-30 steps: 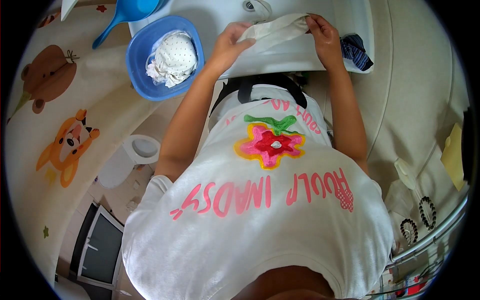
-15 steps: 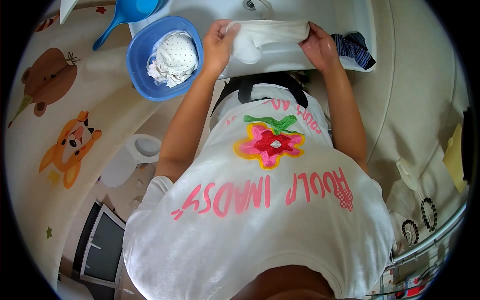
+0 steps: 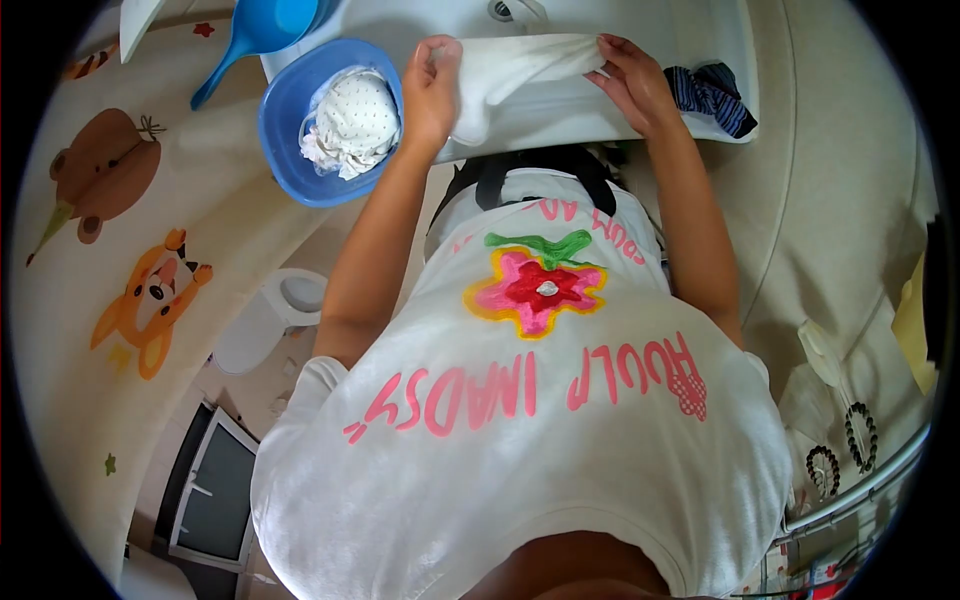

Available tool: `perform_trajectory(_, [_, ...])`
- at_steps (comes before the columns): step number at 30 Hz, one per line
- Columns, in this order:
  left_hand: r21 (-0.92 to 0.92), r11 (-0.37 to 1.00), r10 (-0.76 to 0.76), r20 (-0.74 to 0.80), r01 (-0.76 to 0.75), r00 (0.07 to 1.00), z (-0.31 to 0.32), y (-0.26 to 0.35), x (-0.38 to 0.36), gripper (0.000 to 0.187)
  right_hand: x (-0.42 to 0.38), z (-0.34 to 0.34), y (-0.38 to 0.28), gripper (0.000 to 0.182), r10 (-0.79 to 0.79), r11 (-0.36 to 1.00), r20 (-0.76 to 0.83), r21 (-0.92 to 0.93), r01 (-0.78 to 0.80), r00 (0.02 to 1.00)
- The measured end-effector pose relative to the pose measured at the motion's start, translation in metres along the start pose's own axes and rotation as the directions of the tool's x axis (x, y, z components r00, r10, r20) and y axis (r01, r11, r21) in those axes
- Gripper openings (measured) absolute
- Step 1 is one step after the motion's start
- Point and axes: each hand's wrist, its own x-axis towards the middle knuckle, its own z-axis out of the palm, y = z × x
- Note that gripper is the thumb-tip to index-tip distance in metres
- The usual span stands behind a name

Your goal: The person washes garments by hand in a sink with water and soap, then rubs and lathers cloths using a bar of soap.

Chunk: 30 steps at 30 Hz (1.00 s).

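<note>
A white sock is stretched sideways above the front edge of the white sink. At its left end my left hand is closed on the fabric, and a part of the sock hangs down beside that hand. My right hand pinches the other end between thumb and fingers. Left of my left hand, a blue basin holds a bunched white cloth with small dark dots. Dark socks with blue stripes lie on the sink's right corner, close to my right hand.
A blue dipper with a long handle rests behind the basin. The sink drain shows at the top. A toilet stands lower left. Beaded bracelets hang at the right near a metal rail.
My right hand has moved slightly left and its grip on the sock's end has shifted. The sock's hanging part has swung lower and nearer my left hand.
</note>
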Motion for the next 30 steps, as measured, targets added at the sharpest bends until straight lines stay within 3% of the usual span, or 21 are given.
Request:
perform_trajectory(2, [0.099,0.995,0.000,-0.043,0.004,0.999,0.005,0.004,-0.003,0.024,0.014,-0.007,0.016,0.026,-0.073,0.992,-0.033,0.103,0.076,0.997])
perform_trajectory(5, [0.241,0.969,0.075,-0.091,-0.051,0.993,0.011,-0.002,-0.001,0.026,0.025,-0.011,0.034,0.026,-0.200,0.938,-0.164,-0.315,0.141,0.966])
perform_trajectory(6, [0.286,0.955,0.116,-0.101,-0.083,0.988,0.012,-0.003,0.003,0.026,0.031,-0.013,0.042,0.022,-0.509,0.677,-0.004,-0.619,0.398,0.860])
perform_trajectory(9, [0.526,0.847,0.155,-0.097,-0.082,0.983,0.016,-0.004,0.015,0.024,0.038,-0.010,0.047,0.019,-0.509,0.379,0.116,-0.860,0.343,0.853])
perform_trajectory(12, [0.669,0.739,0.021,-0.147,0.084,0.989,0.020,-0.013,0.036,0.034,0.057,-0.016,0.060,0.016,-0.386,0.419,0.134,-0.856,0.302,0.913])
perform_trajectory(13, [0.736,0.676,0.160,-0.144,-0.003,0.977,0.021,-0.032,0.046,0.037,0.068,-0.021,0.072,0.016,-0.342,0.423,0.140,-0.860,0.285,0.929])
perform_trajectory(15, [0.853,0.501,0.426,-0.097,-0.146,0.900,0.022,-0.067,0.059,0.044,0.087,-0.033,0.085,0.019,-0.344,0.212,0.227,-0.927,0.311,0.911])
perform_trajectory(16, [0.846,0.525,0.298,-0.087,-0.087,0.951,0.023,-0.075,0.059,0.044,0.093,-0.037,0.088,0.021,-0.334,0.073,0.270,-0.948,0.310,0.903])
perform_trajectory(17, [0.865,0.483,0.255,0.010,-0.136,0.967,0.026,-0.077,0.058,0.042,0.100,-0.039,0.090,0.022,-0.319,-0.068,0.312,-0.949,0.307,0.895])
perform_trajectory(19, [0.884,0.403,0.151,0.191,-0.237,0.970,0.030,-0.085,0.053,0.041,0.125,-0.039,0.096,0.027,-0.355,0.029,0.246,-0.961,0.274,0.902])
perform_trajectory(20, [0.883,0.458,-0.163,0.197,-0.102,0.967,0.035,-0.096,0.058,0.045,0.137,-0.038,0.099,0.030,-0.372,0.078,0.212,-0.963,0.258,0.904])
perform_trajectory(23, [0.847,0.251,-0.080,0.500,-0.468,0.863,0.041,-0.127,0.050,0.056,0.158,-0.011,0.100,0.034,-0.319,0.346,-0.038,-0.935,0.079,0.947])
perform_trajectory(24, [0.849,0.310,-0.250,0.507,-0.428,0.825,0.039,-0.135,0.054,0.066,0.162,-0.003,0.099,0.037,-0.274,0.343,-0.077,-0.939,0.023,0.959])
perform_trajectory(27, [0.900,0.398,-0.159,0.260,-0.179,0.952,0.046,-0.139,0.033,0.059,0.181,-0.006,0.114,0.040,-0.128,0.317,-0.021,-0.948,0.020,0.992])
perform_trajectory(28, [0.906,0.398,-0.215,0.244,-0.143,0.946,0.047,-0.135,0.031,0.060,0.190,-0.011,0.118,0.036,-0.119,0.395,-0.042,-0.919,0.009,0.992])
perform_trajectory(30, [0.916,0.394,-0.323,0.214,-0.075,0.922,0.048,-0.120,0.034,0.064,0.180,-0.005,0.108,0.033,-0.019,0.882,-0.180,-0.465,-0.069,0.983])
